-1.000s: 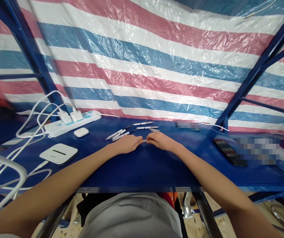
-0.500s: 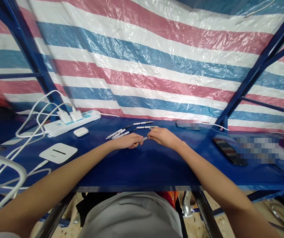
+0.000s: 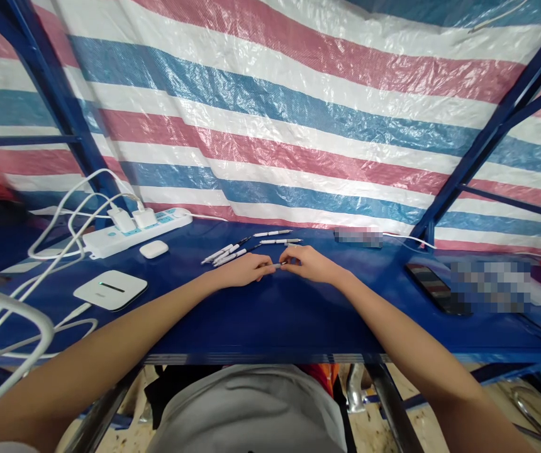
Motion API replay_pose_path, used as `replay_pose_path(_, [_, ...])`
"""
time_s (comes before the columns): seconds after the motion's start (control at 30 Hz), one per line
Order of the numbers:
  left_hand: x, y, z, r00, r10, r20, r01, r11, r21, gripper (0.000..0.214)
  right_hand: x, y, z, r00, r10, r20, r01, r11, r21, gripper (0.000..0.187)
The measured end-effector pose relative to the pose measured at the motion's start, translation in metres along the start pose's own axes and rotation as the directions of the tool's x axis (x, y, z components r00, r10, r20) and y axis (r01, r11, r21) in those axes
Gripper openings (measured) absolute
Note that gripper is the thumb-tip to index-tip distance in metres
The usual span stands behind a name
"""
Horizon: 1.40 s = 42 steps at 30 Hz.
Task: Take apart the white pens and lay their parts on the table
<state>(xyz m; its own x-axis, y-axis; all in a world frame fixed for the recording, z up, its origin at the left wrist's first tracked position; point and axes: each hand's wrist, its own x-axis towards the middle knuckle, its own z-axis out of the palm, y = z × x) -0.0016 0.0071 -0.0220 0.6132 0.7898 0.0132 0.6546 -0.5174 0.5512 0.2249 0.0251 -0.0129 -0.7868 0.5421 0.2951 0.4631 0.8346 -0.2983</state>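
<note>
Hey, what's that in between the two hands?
In the head view, a small grey piece bridges the gap between the left hand and right hand. It's too small to name surely.

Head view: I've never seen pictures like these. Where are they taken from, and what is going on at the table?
There is no machine here. A camera worn on a person's head looks forward and down at their own bare left hand and right hand. The fingertips of both hold a thin grey piece, too small to identify. On the blue table lie several pens, a power strip, a flat white box and a dark phone. Striped sheeting hangs behind.
</note>
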Motion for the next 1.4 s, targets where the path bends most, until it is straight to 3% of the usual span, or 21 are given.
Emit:
replay_pose_path(0.3, [0.0,0.001,0.001,1.0,0.005,-0.018,-0.003,0.997,0.081,0.028,0.002,-0.001,0.006,0.999,-0.01,0.044,0.013,0.998,-0.055,0.019])
replay_pose_path(0.57, [0.002,-0.005,0.003,0.992,-0.036,-0.122,0.063,0.974,0.219,0.032,-0.002,0.018,-0.003,0.994,0.104,0.017,-0.1,0.985,-0.138,0.017])
replay_pose_path(0.77, [0.002,-0.005,0.002,0.995,-0.015,-0.096,0.044,0.949,0.312,0.025,-0.003,0.027,-0.003,0.986,0.16,0.043,-0.15,0.971,-0.186,0.015])
replay_pose_path(1.23, [0.0,-0.004,0.001,0.998,0.037,-0.049,-0.013,0.904,0.427,0.023,-0.005,0.037,-0.002,0.953,0.298,-0.057,-0.301,0.903,-0.306,0.02])
replay_pose_path(1.4, [0.0,-0.005,0.002,0.998,0.042,-0.053,-0.015,0.9,0.435,0.022,-0.004,0.034,-0.002,0.964,0.263,-0.029,-0.26,0.923,-0.282,0.023])
